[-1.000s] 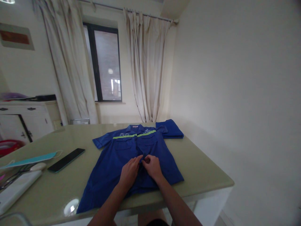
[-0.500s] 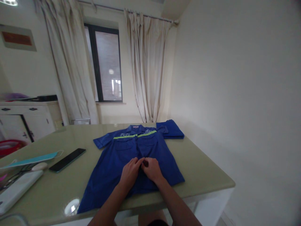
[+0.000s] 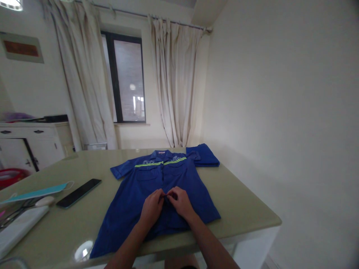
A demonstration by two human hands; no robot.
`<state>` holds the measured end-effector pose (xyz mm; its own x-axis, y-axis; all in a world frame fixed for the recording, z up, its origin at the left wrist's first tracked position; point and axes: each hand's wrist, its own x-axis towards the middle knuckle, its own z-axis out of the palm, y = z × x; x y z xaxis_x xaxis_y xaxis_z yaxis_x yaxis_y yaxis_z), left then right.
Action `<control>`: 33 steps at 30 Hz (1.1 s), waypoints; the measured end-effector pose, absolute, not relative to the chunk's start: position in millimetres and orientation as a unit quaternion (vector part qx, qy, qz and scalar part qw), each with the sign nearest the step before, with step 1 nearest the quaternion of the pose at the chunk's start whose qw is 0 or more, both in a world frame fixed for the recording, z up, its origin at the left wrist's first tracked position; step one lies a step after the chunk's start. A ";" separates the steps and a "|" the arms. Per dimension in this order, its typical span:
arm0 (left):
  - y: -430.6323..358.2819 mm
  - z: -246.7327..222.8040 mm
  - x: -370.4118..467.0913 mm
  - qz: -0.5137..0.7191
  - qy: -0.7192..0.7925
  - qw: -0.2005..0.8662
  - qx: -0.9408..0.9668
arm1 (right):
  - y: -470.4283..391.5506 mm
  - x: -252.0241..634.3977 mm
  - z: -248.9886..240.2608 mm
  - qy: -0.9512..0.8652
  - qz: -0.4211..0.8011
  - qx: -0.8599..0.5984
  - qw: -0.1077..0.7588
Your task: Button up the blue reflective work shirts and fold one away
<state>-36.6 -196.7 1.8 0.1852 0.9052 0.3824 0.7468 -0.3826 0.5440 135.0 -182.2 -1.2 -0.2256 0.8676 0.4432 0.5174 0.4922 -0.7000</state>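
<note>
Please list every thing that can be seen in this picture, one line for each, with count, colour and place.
short-sleeved blue work shirt with a yellow-green stripe: 1, blue, spread flat on the table, collar at the far side.
folded blue cloth: 1, blue, on the table beside the shirt's far right shoulder.
glossy beige table: 1, pale beige, fills the lower middle.
black phone: 1, black, on the table left of the shirt.
face mask: 1, light blue, near the table's left edge.
white cabinet: 1, white, at the left wall.
cream curtains: 2, cream, either side of the dark-framed window.
left hand: 1, on the shirt front, fingers pinching the fabric.
right hand: 1, on the shirt front, touching the left.
</note>
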 end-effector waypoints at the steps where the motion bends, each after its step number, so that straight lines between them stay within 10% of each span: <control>1: -195.4 1.3 -37.2 0.342 0.543 0.126 0.756 | -182.6 134.8 -1.1 -0.757 0.201 -0.463 0.415; 33: -171.9 -16.7 -52.1 0.403 0.454 0.332 0.722 | -187.3 130.7 -0.6 -0.767 0.163 -0.489 0.382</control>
